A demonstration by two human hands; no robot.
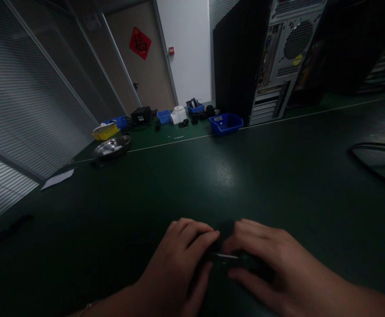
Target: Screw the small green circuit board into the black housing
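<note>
Low at the front of the dark green table, my left hand (186, 246) and my right hand (270, 251) face each other. Between them is a small dark object with a thin shiny edge (226, 256), too dim and blurred to name. The curled fingers and thumb of my left hand close on its left end. My right hand is bent around the right end, fingers above and thumb below. Both palms are hidden, and the object's outer ends are partly covered by the fingers.
A blue bin (225, 124) stands beside a computer tower (268, 61). A round metal dish (112, 147) and yellow tray (106, 131) are at back left. A black cable (371, 169) lies right, a white sheet (58, 179) left.
</note>
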